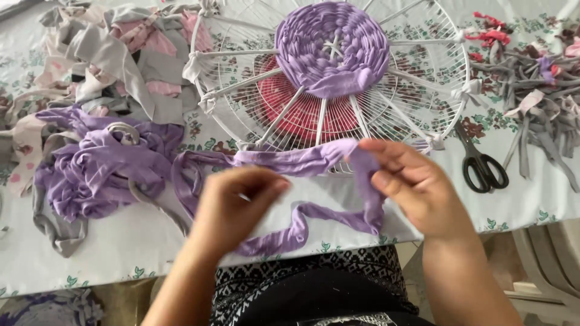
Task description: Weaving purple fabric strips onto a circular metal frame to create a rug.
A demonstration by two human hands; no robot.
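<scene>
A lilac fabric strip (302, 160) stretches between my two hands above the table's near edge. My left hand (238, 202) pinches it near the middle, and my right hand (411, 181) grips its right end, from which a loop hangs down. Just beyond sits a round white wire frame (447, 36) with a lilac woven disc (332, 45) at its centre. White strips run out from the disc like spokes. A red round thing (296, 111) shows under the frame.
A heap of lilac cloth (99, 166) lies at the left, with grey and pink scraps (121, 54) behind it. Black scissors (480, 166) rest at the right, beside grey strips (538, 102). The floral tablecloth (121, 241) covers the table.
</scene>
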